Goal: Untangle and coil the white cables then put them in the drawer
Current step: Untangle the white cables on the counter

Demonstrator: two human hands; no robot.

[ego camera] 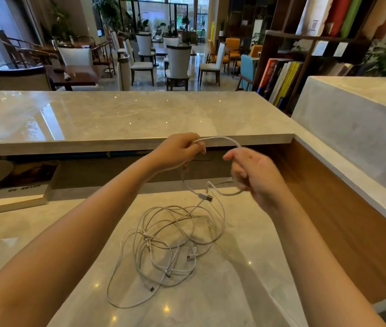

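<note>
Both hands are raised above the lower desk surface [246,279], working one strand [222,138] lifted clear of the heap. The left hand [179,151] pinches the strand between thumb and fingertips. The right hand [253,178], blurred, has its fingers curled round the same strand a short way along, so both are closed on it. Held this way, the strand arches between them and loops below — in my judgement the start of a coil, or one lead being drawn free. A USB plug [206,197] dangles beneath the hands.

The rest of the white cables [170,244] lie in a loose tangle on the desk, near the person and between the forearms; the lifted strand runs down into it. Cables: thin, round, smooth-sheathed and limp, with small rigid plugs. Desk and raised counter [116,114] — polished pale stone, glossy. A book [19,197] lies at the far left. No drawer is in view.
</note>
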